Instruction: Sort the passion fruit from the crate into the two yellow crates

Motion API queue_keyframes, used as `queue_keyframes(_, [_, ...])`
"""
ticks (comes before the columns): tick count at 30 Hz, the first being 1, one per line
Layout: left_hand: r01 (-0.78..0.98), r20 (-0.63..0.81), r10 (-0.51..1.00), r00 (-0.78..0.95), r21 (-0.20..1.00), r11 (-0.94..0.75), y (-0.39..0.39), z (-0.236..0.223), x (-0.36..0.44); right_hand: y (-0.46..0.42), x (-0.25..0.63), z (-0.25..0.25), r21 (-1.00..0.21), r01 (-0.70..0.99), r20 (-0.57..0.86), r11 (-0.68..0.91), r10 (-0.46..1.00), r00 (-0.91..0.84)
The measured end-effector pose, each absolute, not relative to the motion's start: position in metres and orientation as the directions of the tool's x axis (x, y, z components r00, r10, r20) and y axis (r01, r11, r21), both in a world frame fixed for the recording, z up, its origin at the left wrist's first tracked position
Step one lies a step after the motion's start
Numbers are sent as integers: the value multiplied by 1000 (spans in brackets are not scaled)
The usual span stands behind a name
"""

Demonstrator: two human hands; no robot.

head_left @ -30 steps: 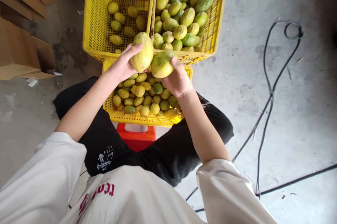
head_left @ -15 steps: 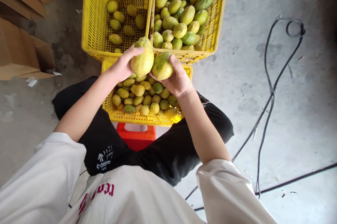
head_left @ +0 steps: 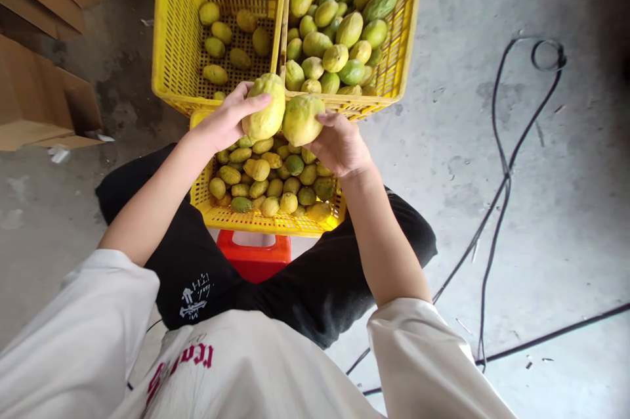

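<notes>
- A yellow fruit (head_left: 268, 113) is gripped by the left hand (head_left: 233, 115), fingers mostly hidden.
- A green-tinged fruit (head_left: 300, 122) is held just beside it by the right hand (head_left: 342, 144).
- The near crate (head_left: 260, 225) is partly covered by both.
- Farther crates (head_left: 170, 44) are cut off above.

Right-hand fruit (head_left: 304, 122) shows a yellower face

Less dark green faces up than a second ago (a green tinge sits near 12 o'clock). The right hand (head_left: 344, 146) shifts toward 3 o'clock, its thumb covering less skin. The left hand (head_left: 231, 118) and left-hand fruit (head_left: 266, 110) dip slightly toward 6 o'clock.
</notes>
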State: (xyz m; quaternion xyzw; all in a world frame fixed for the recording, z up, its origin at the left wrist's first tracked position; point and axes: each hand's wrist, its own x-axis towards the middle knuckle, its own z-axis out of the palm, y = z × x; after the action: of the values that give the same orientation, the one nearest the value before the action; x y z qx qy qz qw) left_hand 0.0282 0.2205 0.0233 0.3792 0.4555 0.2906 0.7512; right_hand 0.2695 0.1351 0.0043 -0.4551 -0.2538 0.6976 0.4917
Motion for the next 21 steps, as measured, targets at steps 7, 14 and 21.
queue_keyframes(7, [-86, -475, 756, 449, 820, 566, 210, 22, 39, 137, 256, 3, -812, -487, -337, -323, 939, -61])
queue_keyframes(14, [-87, -511, 737, 442, 794, 602, 205, 16, 43, 132, 262, -12, -791, -496, -371, -359, 925, -80])
queue_keyframes(21, [-82, -497, 744, 447, 805, 587, 207, 11, 39, 139, 273, -10, -770, -515, -382, -376, 919, -100])
